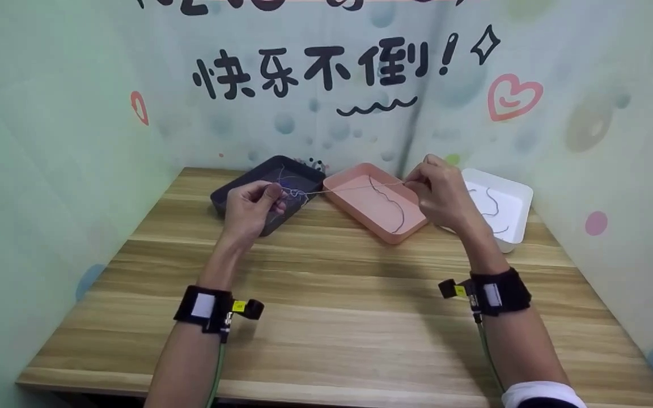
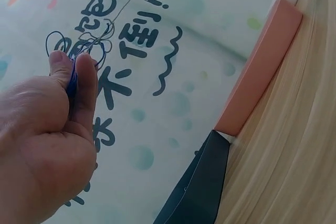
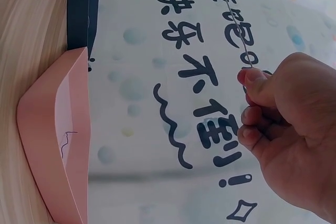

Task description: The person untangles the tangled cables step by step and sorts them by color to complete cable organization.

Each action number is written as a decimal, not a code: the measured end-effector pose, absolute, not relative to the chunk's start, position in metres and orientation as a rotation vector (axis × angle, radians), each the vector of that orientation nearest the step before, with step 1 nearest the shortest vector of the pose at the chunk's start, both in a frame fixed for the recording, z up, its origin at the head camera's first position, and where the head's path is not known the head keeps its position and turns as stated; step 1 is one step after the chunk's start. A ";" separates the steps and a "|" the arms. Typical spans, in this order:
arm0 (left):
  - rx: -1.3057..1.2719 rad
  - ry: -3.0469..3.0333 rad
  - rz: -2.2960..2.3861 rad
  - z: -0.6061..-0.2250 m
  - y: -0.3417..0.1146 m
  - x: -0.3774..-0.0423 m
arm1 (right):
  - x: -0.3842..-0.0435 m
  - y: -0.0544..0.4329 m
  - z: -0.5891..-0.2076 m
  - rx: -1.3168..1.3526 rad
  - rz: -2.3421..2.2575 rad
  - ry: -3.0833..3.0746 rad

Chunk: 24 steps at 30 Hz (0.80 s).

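Observation:
My left hand [image 1: 245, 211] pinches a tangle of blue and grey thread [image 2: 100, 44] between thumb and fingers, with several loops sticking out past the fingertips. From this tangle a grey thread [image 1: 355, 187] runs straight and taut across to my right hand [image 1: 444, 191]. The right thumb and index finger pinch its far end, and the other fingers curl beneath, as the right wrist view shows. Both hands are raised above the table, the left in front of the dark tray [image 1: 268, 228] and the right between the pink tray [image 1: 355, 214] and the white tray [image 1: 522, 226].
One dark, wavy thread [image 1: 400, 212] lies in the pink tray. Several short threads [image 1: 495, 199] are in the white tray, partly hidden by the right hand. All three trays stand at the back of the wooden table [image 1: 349, 317], before a printed curtain [image 1: 281, 34].

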<state>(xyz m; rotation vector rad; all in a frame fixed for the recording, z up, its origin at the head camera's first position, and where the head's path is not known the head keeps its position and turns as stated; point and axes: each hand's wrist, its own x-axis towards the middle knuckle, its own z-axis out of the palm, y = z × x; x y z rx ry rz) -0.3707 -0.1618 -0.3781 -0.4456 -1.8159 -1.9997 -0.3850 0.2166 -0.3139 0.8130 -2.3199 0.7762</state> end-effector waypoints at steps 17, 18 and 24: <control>-0.421 -1.747 -2.014 -0.378 -0.154 -0.370 | -0.375 0.195 -0.316 1.037 0.745 -2.464; -0.422 -1.748 -2.004 -0.377 -0.153 -0.370 | -0.374 0.194 -0.316 1.054 0.724 -2.478; -0.441 -1.727 -1.926 -0.379 -0.149 -0.370 | -0.364 0.185 -0.315 1.125 0.568 -2.539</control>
